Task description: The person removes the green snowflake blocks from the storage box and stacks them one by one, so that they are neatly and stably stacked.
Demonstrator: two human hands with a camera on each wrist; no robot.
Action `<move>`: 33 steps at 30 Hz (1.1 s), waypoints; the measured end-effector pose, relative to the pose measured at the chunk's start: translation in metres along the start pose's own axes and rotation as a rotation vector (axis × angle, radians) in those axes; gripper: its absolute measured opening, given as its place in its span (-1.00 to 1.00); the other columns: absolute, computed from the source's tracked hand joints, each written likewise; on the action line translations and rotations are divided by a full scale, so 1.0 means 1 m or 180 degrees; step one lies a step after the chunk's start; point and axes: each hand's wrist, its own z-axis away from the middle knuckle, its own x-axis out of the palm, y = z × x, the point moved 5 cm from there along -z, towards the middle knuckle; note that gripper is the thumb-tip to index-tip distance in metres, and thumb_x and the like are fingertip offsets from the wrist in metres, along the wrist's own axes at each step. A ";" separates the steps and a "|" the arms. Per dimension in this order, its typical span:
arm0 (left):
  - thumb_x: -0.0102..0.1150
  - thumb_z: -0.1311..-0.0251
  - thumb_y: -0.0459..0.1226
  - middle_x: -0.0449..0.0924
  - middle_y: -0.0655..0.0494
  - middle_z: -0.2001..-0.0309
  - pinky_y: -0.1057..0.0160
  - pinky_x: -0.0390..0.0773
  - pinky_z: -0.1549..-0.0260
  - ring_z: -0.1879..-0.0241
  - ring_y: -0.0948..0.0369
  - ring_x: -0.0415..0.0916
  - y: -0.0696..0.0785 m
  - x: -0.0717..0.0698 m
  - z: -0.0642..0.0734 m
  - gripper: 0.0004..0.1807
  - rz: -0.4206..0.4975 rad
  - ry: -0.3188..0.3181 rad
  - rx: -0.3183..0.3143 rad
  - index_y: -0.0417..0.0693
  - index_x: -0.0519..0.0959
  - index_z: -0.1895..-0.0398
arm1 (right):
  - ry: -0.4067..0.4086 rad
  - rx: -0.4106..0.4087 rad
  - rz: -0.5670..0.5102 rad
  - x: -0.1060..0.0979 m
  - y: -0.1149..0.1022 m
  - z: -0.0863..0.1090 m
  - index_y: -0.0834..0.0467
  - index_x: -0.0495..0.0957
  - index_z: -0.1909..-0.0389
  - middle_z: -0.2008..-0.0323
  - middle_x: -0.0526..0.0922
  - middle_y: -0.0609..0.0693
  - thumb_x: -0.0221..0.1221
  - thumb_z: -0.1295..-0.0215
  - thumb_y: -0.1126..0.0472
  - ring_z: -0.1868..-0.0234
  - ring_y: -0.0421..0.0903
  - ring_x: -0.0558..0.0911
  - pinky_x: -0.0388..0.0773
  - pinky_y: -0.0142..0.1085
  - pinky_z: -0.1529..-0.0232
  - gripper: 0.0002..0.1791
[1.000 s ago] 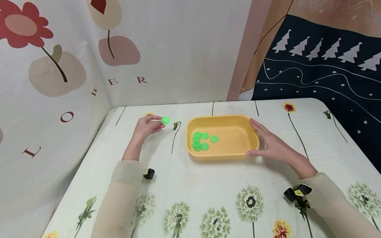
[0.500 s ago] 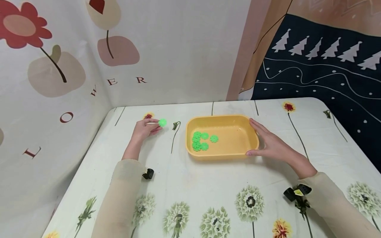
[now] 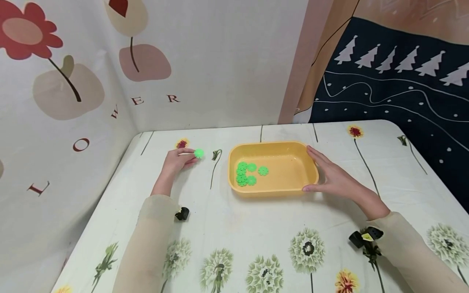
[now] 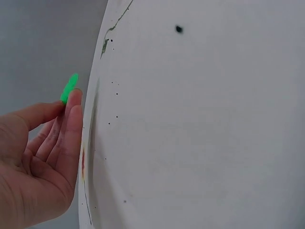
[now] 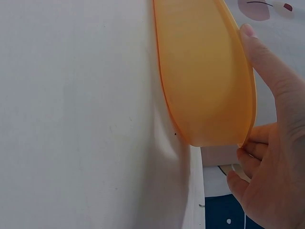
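A bright green notched plastic disc (image 3: pixel 199 153) is pinched by my left hand (image 3: pixel 176 160), above the left part of the table. In the left wrist view the disc (image 4: pixel 69 88) stands on edge between thumb and fingertips (image 4: pixel 75 97). My right hand (image 3: pixel 335 179) grips the right end of a yellow plastic tray (image 3: pixel 272 191), thumb at the near corner and fingers along the far one. The right wrist view has the hand (image 5: pixel 279 167) spanning the tray's rim (image 5: pixel 253 90). Several like green discs (image 3: pixel 251 180) lie in the tray's left end, some overlapping.
A white flower-printed cloth covers the table (image 3: pixel 234 228). Behind it hangs a pale printed curtain (image 3: pixel 220 61), with a dark tree-patterned cloth (image 3: pixel 388 89) at the right. Black wrist cameras (image 3: pixel 366 237) sit at both cuffs.
My left hand has drifted slightly left and lower with the green disc in its fingertips. The right hand and the tray have stayed in place.
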 end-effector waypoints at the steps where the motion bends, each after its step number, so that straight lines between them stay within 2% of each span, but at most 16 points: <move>1: 0.15 -0.39 -0.27 0.68 0.33 0.51 0.47 0.68 0.25 0.43 0.46 0.68 -0.001 0.000 0.000 -0.59 0.0019 -0.0016 -0.0014 -0.28 0.50 -0.22 | 0.0000 0.0004 0.0000 0.000 0.000 0.000 0.12 -0.16 -0.61 -0.62 -0.12 0.11 0.46 -0.04 -0.17 -0.58 0.25 -0.01 0.12 0.34 -0.41 0.29; 7: 0.15 -0.39 -0.29 0.67 0.35 0.55 0.48 0.67 0.27 0.45 0.47 0.67 -0.004 0.000 -0.001 -0.59 0.0049 -0.0044 -0.0087 -0.29 0.47 -0.24 | 0.0001 0.0007 0.0018 0.000 0.000 0.000 0.12 -0.16 -0.61 -0.62 -0.13 0.12 0.46 -0.03 -0.17 -0.58 0.27 0.00 0.12 0.34 -0.41 0.30; 14: 0.13 -0.41 -0.26 0.65 0.37 0.52 0.49 0.67 0.29 0.45 0.47 0.66 -0.007 -0.001 -0.002 -0.60 -0.0108 0.0015 -0.0106 -0.26 0.49 -0.23 | 0.0003 0.0009 0.0010 0.000 0.000 0.001 0.12 -0.17 -0.61 -0.62 -0.14 0.09 0.46 -0.04 -0.17 -0.58 0.27 0.00 0.12 0.34 -0.41 0.30; 29: 0.10 -0.43 -0.26 0.66 0.32 0.46 0.48 0.67 0.25 0.42 0.48 0.66 -0.006 -0.003 0.002 -0.60 -0.0207 -0.0002 -0.0032 -0.29 0.49 -0.24 | 0.0004 0.0024 -0.0008 0.000 -0.001 0.001 0.12 -0.16 -0.61 -0.63 -0.15 0.07 0.46 -0.04 -0.17 -0.58 0.27 0.01 0.12 0.34 -0.42 0.29; 31: 0.09 -0.44 -0.26 0.69 0.26 0.41 0.48 0.67 0.23 0.41 0.48 0.66 -0.005 -0.004 0.004 -0.60 -0.0274 0.0021 -0.0012 -0.28 0.49 -0.24 | -0.0001 0.0031 -0.0020 0.000 -0.002 0.002 0.12 -0.16 -0.61 -0.63 -0.15 0.05 0.46 -0.04 -0.17 -0.57 0.28 0.01 0.12 0.34 -0.42 0.29; 33: 0.08 -0.44 -0.24 0.74 0.10 0.28 0.48 0.67 0.22 0.39 0.48 0.66 -0.005 -0.005 0.006 -0.59 -0.0385 0.0042 0.0015 -0.27 0.49 -0.26 | -0.0005 0.0037 -0.0024 0.000 -0.002 0.002 0.12 -0.16 -0.61 -0.63 -0.15 0.06 0.46 -0.04 -0.17 -0.57 0.28 0.01 0.12 0.34 -0.41 0.29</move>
